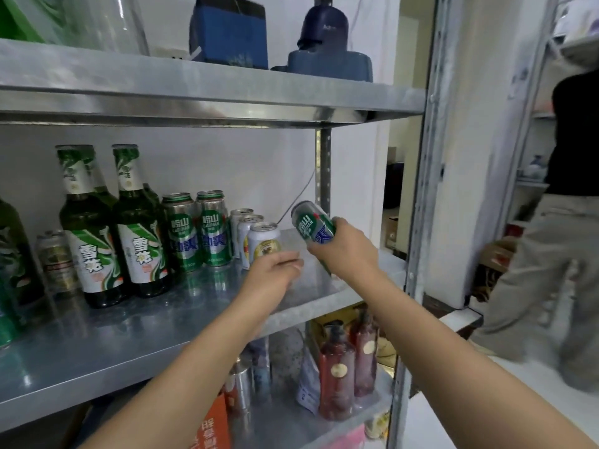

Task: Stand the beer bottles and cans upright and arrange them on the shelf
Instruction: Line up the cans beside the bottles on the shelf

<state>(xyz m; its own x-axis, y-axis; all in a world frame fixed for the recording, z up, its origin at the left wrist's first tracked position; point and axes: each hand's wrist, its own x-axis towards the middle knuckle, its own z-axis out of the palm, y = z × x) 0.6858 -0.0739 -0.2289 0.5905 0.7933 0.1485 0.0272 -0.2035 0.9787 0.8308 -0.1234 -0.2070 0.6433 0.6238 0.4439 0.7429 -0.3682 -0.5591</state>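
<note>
The metal shelf is grey and shiny, and it is the landmark here. On it, toward the left, stand two tall green beer bottles with white labels and green swirls. Their caps are on and they stand straight up. Just right of the bottles stand two tall green cans, side by side and touching. Right of those is a short row of small white cans, running from front to back. Behind the bottles, at the left, stands a dark can with a red band. More green glass shows at the far left edge of the shelf.

One more green can is above the right end of the shelf. It is tilted, with its top leaning up and to the left. The right hand is wrapped tight around its lower half. The left hand is just left of that can, low over the shelf and right in front of the white cans. Its fingers are stretched out flat and it holds nothing.

The board above the shelf carries blue machines. The board below holds red pump bottles. To the right of the shelf, a person in tan trousers stands on a white floor.
</note>
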